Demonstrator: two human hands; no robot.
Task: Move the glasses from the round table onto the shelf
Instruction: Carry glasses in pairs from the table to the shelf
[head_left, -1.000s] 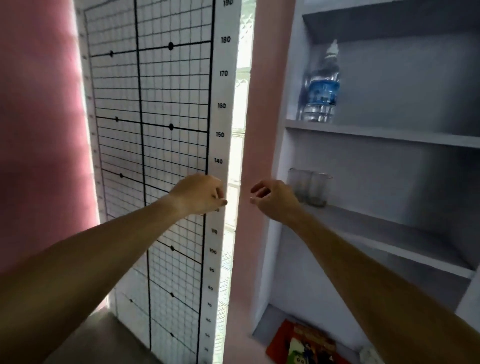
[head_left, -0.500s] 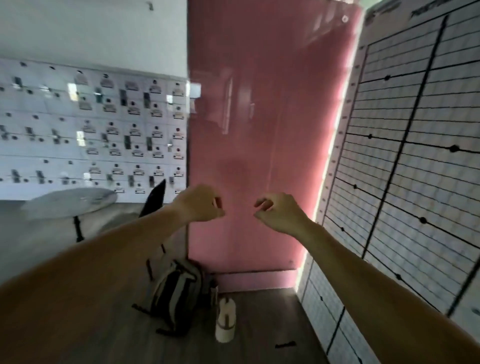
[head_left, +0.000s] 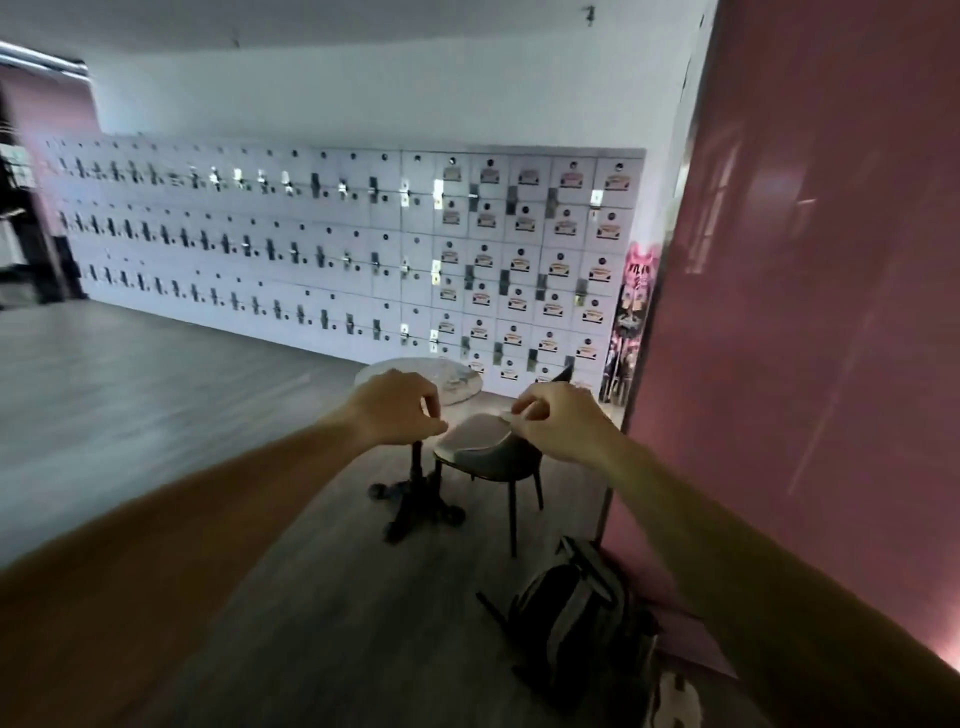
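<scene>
Head view: left hand (head_left: 400, 408) and right hand (head_left: 558, 423) loosely curled, empty, before round table (head_left: 457, 382).

A round pale tabletop (head_left: 457, 382) stands on a dark pedestal on the wood floor (head_left: 156, 395). What lies on it is too blurred to tell. A chair (head_left: 493, 457) and backpack (head_left: 576, 618) rest on the floor.
</scene>
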